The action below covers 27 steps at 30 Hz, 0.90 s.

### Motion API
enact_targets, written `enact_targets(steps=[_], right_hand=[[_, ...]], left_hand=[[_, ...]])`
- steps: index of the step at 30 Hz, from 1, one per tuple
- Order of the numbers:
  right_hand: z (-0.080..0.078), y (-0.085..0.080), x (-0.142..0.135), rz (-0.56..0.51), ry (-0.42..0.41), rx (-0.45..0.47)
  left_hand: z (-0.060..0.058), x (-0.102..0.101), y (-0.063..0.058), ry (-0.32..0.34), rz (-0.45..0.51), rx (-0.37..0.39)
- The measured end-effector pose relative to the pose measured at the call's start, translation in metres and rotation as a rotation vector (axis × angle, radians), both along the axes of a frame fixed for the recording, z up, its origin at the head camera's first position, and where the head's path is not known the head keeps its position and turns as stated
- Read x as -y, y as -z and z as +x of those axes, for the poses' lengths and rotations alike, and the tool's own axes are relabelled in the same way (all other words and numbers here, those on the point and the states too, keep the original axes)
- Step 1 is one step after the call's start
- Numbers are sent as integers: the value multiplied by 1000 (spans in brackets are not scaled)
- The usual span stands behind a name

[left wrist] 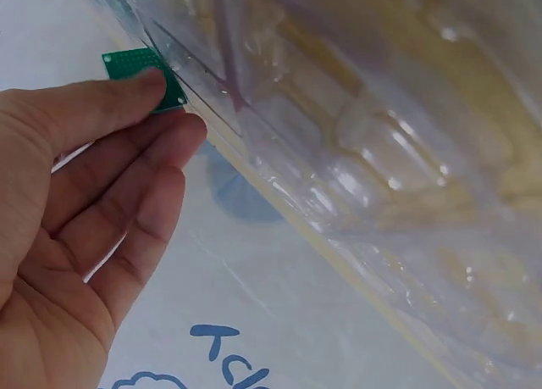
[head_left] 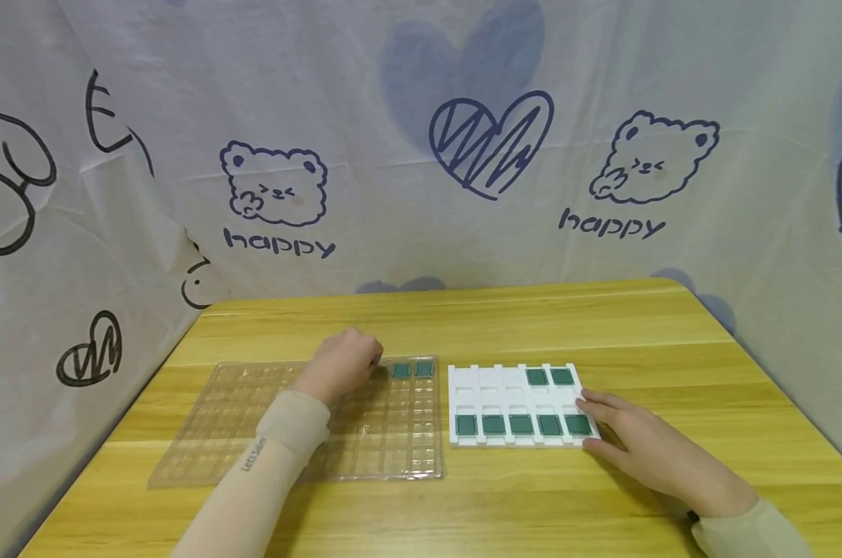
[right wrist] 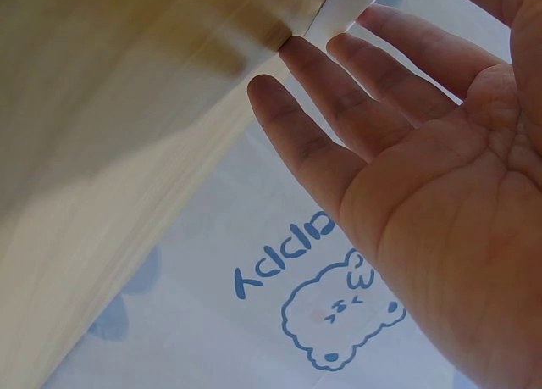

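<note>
My left hand (head_left: pixel 340 363) is over the back edge of a clear plastic blister tray (head_left: pixel 236 422). Between its thumb and fingers it pinches a small green perforated circuit board (left wrist: pixel 127 63), seen close against the tray in the left wrist view. Two more green circuit boards (head_left: pixel 413 370) sit in the tray's back right corner pockets. On the right, a white slotted holder (head_left: pixel 491 397) bears several green boards (head_left: pixel 522 425), a full front row and two at the back right. My right hand (head_left: pixel 647 442) rests its extended fingertips along the holder's right side.
The wooden table (head_left: pixel 533 496) carries both trays side by side, with a narrow gap between them. A white printed cloth (head_left: pixel 393 232) hangs behind the table and along its sides.
</note>
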State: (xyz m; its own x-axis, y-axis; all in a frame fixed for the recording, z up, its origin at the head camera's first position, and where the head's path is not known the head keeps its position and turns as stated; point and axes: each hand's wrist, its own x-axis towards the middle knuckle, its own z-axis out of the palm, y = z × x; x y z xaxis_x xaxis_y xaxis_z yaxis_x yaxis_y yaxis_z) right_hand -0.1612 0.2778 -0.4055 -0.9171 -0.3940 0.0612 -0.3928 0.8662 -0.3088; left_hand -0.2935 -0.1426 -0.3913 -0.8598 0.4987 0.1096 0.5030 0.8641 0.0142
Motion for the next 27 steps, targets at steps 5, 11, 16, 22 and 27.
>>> enact_targets(steps=[5,11,16,22,27], right_hand=[[-1,0,0,0,2,15],[-1,0,0,-4,-5,17],[0,1,-1,-7,-7,1],[-2,2,-1,-5,-2,6],[-3,1,-1,-1,-6,30]], left_hand=[[3,0,2,14,-20,8],[8,1,0,20,-11,73],[12,1,0,39,-18,104],[13,2,1,73,-7,102],[12,2,3,71,-8,61]])
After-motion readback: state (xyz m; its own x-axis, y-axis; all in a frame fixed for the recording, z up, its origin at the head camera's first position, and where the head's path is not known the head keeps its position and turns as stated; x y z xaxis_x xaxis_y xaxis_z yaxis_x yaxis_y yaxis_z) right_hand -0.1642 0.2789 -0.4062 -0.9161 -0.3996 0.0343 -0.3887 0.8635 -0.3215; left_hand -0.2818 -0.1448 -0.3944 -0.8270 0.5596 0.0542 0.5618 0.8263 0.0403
